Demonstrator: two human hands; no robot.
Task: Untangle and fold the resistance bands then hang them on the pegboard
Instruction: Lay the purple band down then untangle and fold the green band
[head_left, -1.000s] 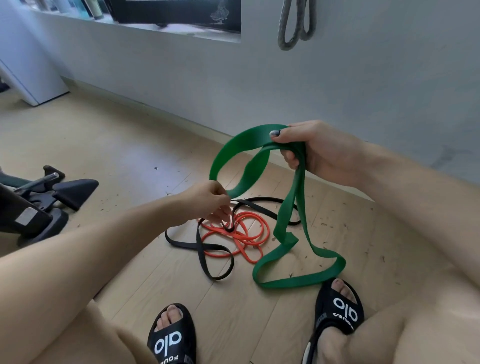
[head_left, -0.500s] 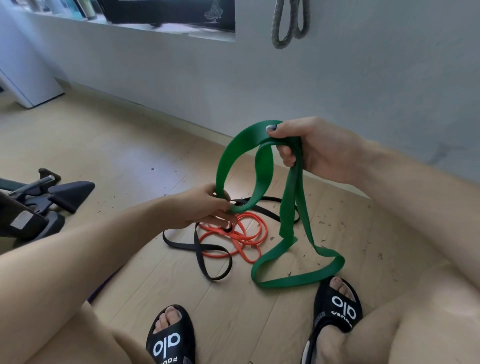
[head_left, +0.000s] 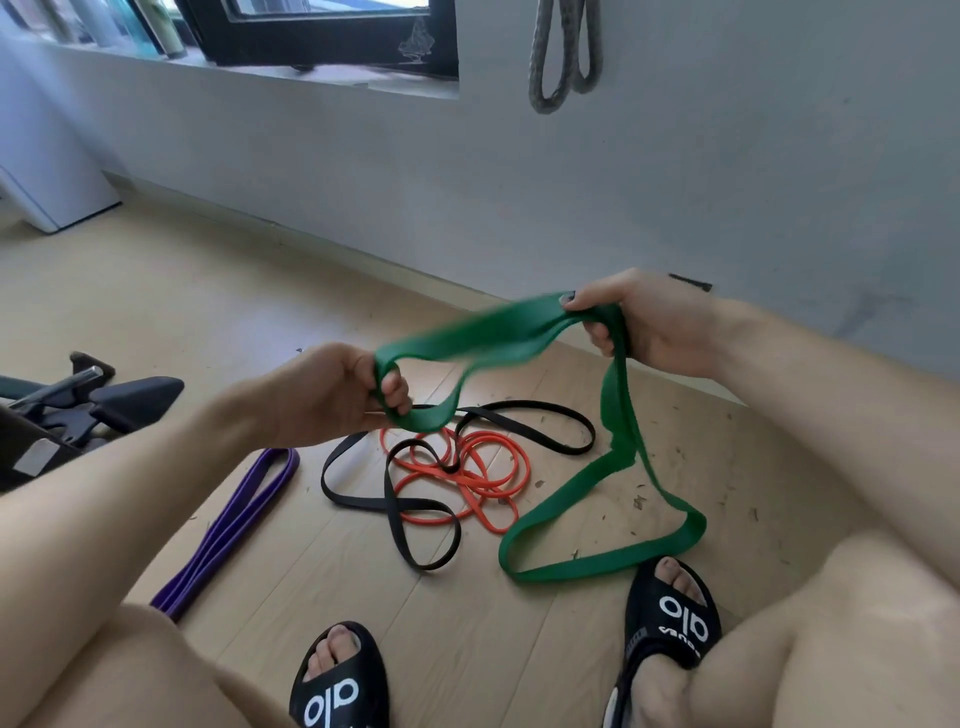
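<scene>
Both hands grip the wide green rubber resistance band (head_left: 519, 332), left hand (head_left: 332, 395) and right hand (head_left: 639, 322) apart, spreading a loop for folding while its tail trails on the wooden floor (head_left: 467, 623).

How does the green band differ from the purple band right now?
The green band is gripped by both the left hand and the right hand, partly lifted; the purple band lies untouched on the floor. Green is wider and looped open; purple lies doubled, flat and straight. Both are loop bands.
</scene>
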